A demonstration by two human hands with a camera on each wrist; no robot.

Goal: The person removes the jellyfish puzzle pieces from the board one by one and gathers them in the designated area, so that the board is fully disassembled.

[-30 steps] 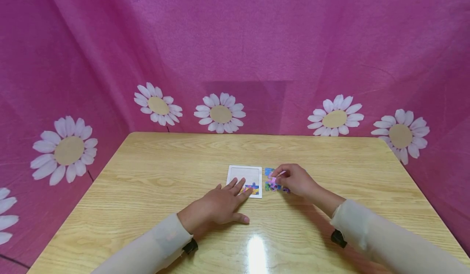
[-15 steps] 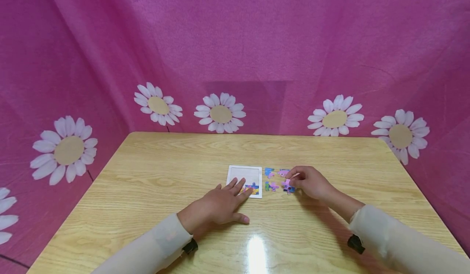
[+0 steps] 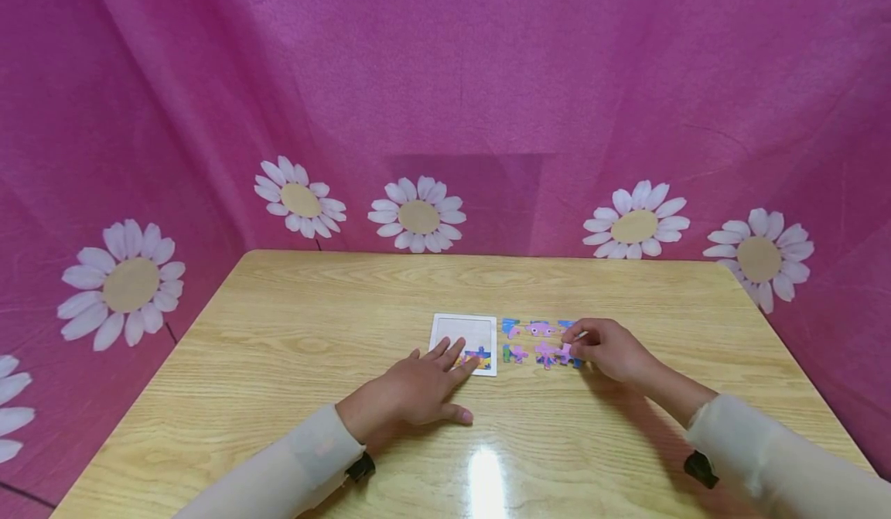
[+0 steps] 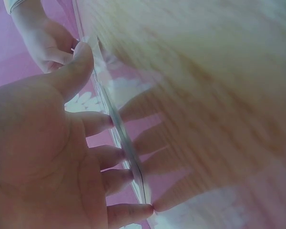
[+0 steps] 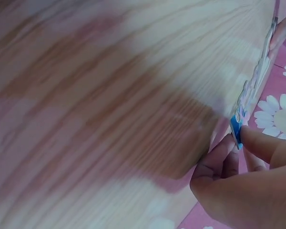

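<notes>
My left hand (image 3: 421,386) lies with fingers spread, fingertips on the white puzzle tray (image 3: 495,329). Blue, yellow and pink jigsaw pieces (image 3: 482,355) sit in the tray's near part, partly covered by those fingers. Right of the tray, loose pieces lie in two rows, among them a pink one with eyes (image 3: 541,329) and a green and pink one (image 3: 515,354). At the right end of the near row, my right hand (image 3: 605,349) pinches a pink and blue jigsaw piece (image 3: 568,353). Its blue edge (image 5: 236,130) shows between thumb and fingers in the right wrist view.
The wooden table (image 3: 313,318) reaches back to a pink cloth (image 3: 487,78) printed with white daisies. A bright reflection shines on the tabletop near the front. Dark wrist cameras hang under both sleeves.
My right hand has moved rightward along the loose pieces. The pink eye piece and others, covered before, now show spread in two rows. My left hand has stayed on the tray.
</notes>
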